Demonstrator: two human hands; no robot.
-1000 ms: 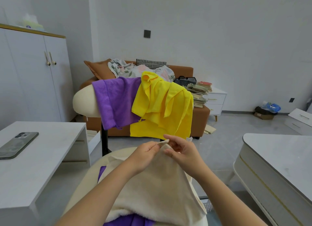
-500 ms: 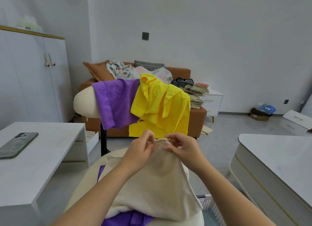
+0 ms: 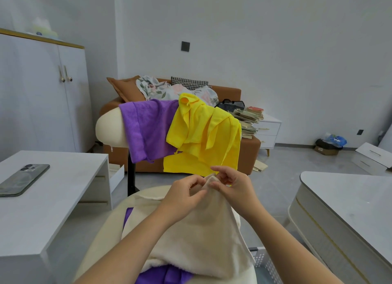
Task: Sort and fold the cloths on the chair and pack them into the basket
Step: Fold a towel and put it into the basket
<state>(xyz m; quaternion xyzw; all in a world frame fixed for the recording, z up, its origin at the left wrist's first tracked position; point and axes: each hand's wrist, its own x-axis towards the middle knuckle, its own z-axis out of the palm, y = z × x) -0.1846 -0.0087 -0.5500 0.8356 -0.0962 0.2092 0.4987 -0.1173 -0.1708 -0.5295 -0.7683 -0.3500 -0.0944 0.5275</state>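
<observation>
- Lower purple cloth (image 3: pixel 163 276): bottom centre of frame, on the chair seat (image 3: pixel 99 241), mostly covered by the cream cloth
- Cream cloth (image 3: pixel 191 237): lower centre, draped over the seat. One corner is raised to mid-frame, so its long axis runs from that corner down toward the bottom edge
- Basket (image 3: pixel 266 262): white, perforated, lower right, just beside the seat under the cloth's right edge. It is nearer the right arm than the left. Only a corner shows, so the contents cannot be told
- Left hand (image 3: pixel 186 195): centre of frame, fingers curled, pinching the cloth just left of the raised corner
- Right hand (image 3: pixel 233 185): just right of it, thumb and fingers pinching the same corner. The hands nearly touch, with the corner between them. The coming move probably draws the hands apart along the top edge, to spread the cloth for folding
- Chair back (image 3: pixel 108 127): above centre, carrying a purple cloth (image 3: pixel 146 128) at left and a yellow cloth (image 3: pixel 203 135) at right, overlapping, both unfolded
- Phone (image 3: pixel 23 179): left edge, flat on a table (image 3: pixel 63 199)
- Sofa (image 3: pixel 248 145): behind the chair, heaped with fabric
</observation>
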